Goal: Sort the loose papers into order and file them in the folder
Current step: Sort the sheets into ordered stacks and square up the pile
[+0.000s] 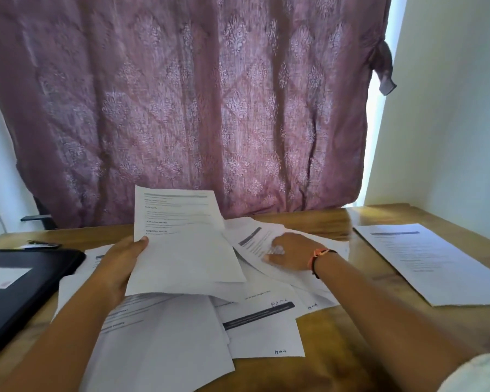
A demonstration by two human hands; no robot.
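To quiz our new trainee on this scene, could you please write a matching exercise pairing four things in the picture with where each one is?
1 black folder
2 raised sheet
3 separate sheet
4 right hand

A lying alone at the right of the table
B gripped by the left hand
C resting on the loose pile
D closed, at the table's left

Pairs: 1-D, 2-B, 3-A, 4-C

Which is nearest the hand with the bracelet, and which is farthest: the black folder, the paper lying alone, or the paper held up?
1. The held sheet, just left of the right hand, gripped by the left hand.
2. The lone sheet, lying flat off to the right.
3. The black folder, far over at the left edge.
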